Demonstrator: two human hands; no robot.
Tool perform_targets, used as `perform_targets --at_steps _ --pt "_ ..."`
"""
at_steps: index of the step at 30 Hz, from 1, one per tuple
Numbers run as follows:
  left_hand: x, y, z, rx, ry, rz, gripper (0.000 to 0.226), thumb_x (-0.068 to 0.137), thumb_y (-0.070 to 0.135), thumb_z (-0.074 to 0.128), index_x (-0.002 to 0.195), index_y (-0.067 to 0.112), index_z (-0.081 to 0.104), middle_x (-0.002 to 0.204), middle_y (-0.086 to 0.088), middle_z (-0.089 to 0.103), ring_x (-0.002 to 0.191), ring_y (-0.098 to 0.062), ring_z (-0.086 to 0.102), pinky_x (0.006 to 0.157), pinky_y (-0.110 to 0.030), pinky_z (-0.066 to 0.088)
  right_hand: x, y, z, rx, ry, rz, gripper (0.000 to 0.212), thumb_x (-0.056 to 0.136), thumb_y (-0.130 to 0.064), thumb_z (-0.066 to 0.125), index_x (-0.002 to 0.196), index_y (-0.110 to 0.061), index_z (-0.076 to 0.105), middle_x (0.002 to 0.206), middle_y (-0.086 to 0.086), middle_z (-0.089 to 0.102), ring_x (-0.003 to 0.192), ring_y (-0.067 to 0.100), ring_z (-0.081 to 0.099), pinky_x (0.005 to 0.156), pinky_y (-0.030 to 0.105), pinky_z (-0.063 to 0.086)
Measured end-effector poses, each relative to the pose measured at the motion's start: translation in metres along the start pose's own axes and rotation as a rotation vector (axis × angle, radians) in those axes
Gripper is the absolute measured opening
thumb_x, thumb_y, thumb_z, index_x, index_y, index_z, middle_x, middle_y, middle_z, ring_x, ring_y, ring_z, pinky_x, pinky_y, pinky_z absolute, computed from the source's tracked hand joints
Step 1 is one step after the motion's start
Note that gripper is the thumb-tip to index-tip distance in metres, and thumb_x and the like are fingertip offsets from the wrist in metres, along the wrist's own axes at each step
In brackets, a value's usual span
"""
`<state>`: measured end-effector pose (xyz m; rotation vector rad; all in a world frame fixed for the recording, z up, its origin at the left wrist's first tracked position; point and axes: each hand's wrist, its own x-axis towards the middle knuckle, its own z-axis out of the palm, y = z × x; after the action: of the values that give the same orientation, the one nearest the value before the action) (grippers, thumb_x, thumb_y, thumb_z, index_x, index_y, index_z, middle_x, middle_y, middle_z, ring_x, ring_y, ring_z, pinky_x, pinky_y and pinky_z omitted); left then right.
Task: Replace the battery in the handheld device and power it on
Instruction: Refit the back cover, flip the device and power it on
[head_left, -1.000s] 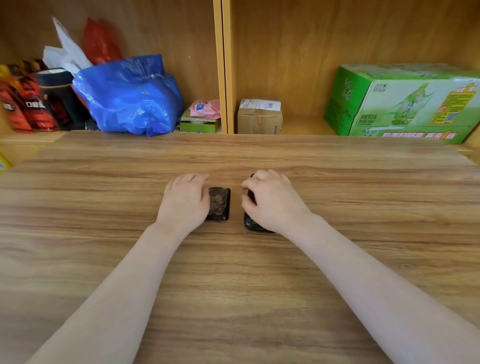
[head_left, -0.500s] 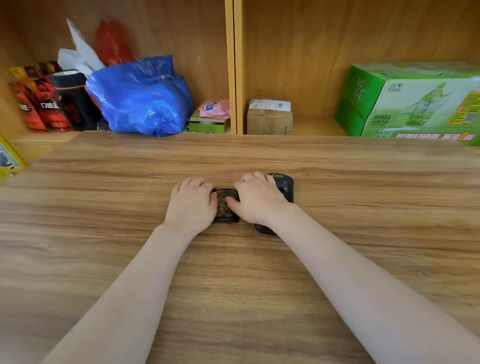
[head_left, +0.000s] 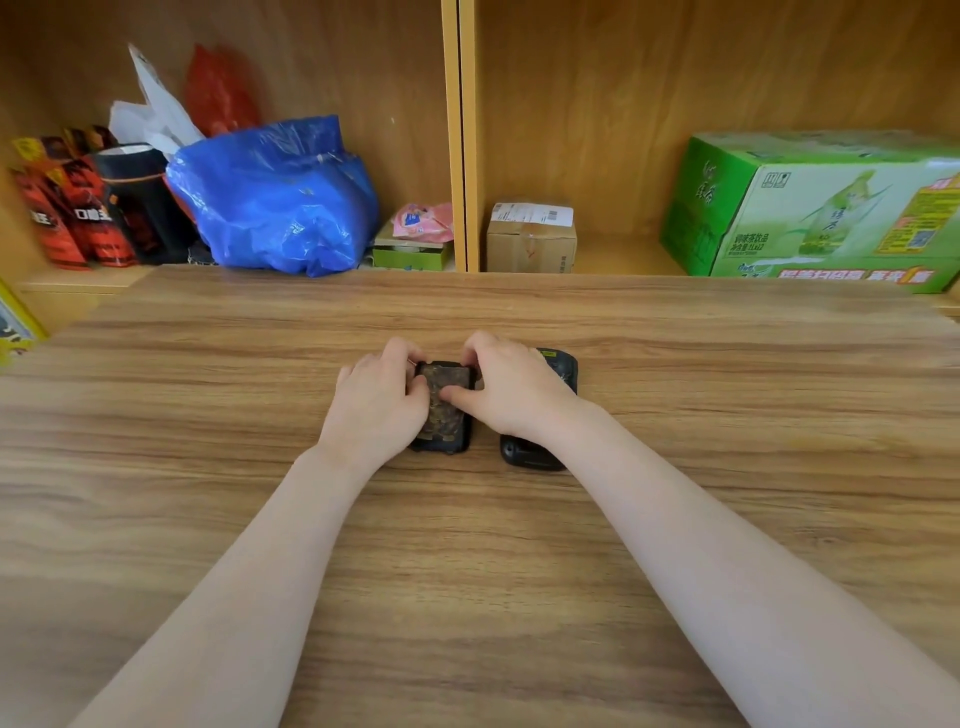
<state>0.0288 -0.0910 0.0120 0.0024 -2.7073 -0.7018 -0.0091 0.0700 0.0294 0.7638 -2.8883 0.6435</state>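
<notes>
On the wooden table (head_left: 727, 415), centre: one small dark handheld device (head_left: 441, 410) with a worn, mottled brown face, lying flat, its long side running away from the viewer. Left hand (head_left: 374, 400): fingers curled over the device's left edge and far left corner, thumb lying on its face; grips it. Right hand (head_left: 511, 389): fingers curled over the far right corner, thumb (head_left: 457, 397) laid across the middle of the face; also grips it. Just beside the device, to the right: a second black object (head_left: 530, 454), rounded at the corners, flat on the table, mostly hidden beneath the right hand and wrist, its near end and far right corner showing; whether it is a battery, a cover or another unit cannot be told. The two dark items lie side by side with a narrow strip of table between their near ends. Behind the table, left shelf compartment: blue plastic bag (head_left: 275, 197), white bag and red bag behind it, red-and-black packets (head_left: 67, 218), a pink packet on a small green box (head_left: 415, 252). Right compartment: small cardboard parcel (head_left: 530, 239) with a shipping label, large green drinks carton (head_left: 815, 208).
</notes>
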Motion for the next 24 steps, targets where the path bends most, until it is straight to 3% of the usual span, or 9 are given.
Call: perform_targets --at_steps 2,6,9,13,15,19,24 --pt "-0.002 0.004 -0.004 -0.093 -0.007 -0.019 0.024 0.093 0.018 0.049 0.116 0.02 0.051 0.09 0.012 0.058 0.085 -0.01 0.059 0.081 -0.035 0.047 -0.004 -0.001 -0.003 0.115 0.0 0.017 0.043 0.086 -0.046 0.065 0.115 -0.017 0.05 0.099 0.0 0.061 0.088 0.017 0.058 0.074 0.033 0.049" --pt "-0.006 0.013 -0.008 -0.265 0.049 -0.031 0.02 0.094 0.017 0.051 0.113 0.025 0.05 0.094 0.008 0.056 0.074 -0.008 0.059 0.062 -0.025 0.045 -0.01 0.001 -0.008 0.332 0.091 0.045 0.033 0.088 -0.034 0.067 0.114 -0.02 0.053 0.092 -0.005 0.059 0.078 0.01 0.057 0.067 0.025 0.047" --pt "-0.004 0.019 -0.007 -0.419 0.073 -0.067 0.018 0.094 0.019 0.054 0.109 0.029 0.052 0.099 0.006 0.058 0.073 -0.016 0.062 0.067 -0.034 0.052 -0.015 0.006 -0.016 0.473 0.148 0.067 0.027 0.087 -0.03 0.068 0.11 -0.026 0.056 0.09 -0.01 0.058 0.076 0.004 0.054 0.065 0.019 0.043" --pt "-0.002 0.031 0.003 -0.591 0.066 -0.101 0.019 0.093 0.02 0.055 0.108 0.031 0.055 0.102 0.005 0.061 0.087 -0.018 0.064 0.078 -0.045 0.055 -0.02 0.018 -0.026 0.599 0.184 0.099 0.023 0.086 -0.026 0.07 0.105 -0.029 0.058 0.091 -0.009 0.058 0.071 0.013 0.06 0.07 0.035 0.056" --pt "-0.001 0.04 0.009 -0.642 0.056 -0.091 0.019 0.094 0.02 0.054 0.109 0.031 0.056 0.104 0.004 0.061 0.091 -0.016 0.063 0.081 -0.048 0.055 -0.024 0.025 -0.032 0.603 0.205 0.111 0.026 0.086 -0.024 0.07 0.109 -0.028 0.06 0.093 -0.008 0.058 0.072 0.015 0.061 0.068 0.037 0.058" --pt "0.006 0.058 0.021 -0.644 0.008 -0.046 0.022 0.094 0.02 0.055 0.114 0.029 0.056 0.104 0.008 0.061 0.09 -0.013 0.064 0.08 -0.048 0.056 -0.035 0.042 -0.038 0.658 0.243 0.169 0.029 0.087 -0.02 0.069 0.115 -0.022 0.064 0.097 -0.004 0.058 0.077 0.022 0.067 0.058 0.04 0.06" --pt "0.012 0.071 0.034 -0.601 -0.056 -0.016 0.023 0.094 0.022 0.055 0.115 0.029 0.058 0.104 0.008 0.062 0.087 -0.01 0.063 0.077 -0.04 0.056 -0.045 0.059 -0.036 0.72 0.283 0.244 0.03 0.087 -0.018 0.069 0.116 -0.018 0.063 0.1 0.003 0.058 0.079 0.019 0.066 0.056 0.034 0.06"
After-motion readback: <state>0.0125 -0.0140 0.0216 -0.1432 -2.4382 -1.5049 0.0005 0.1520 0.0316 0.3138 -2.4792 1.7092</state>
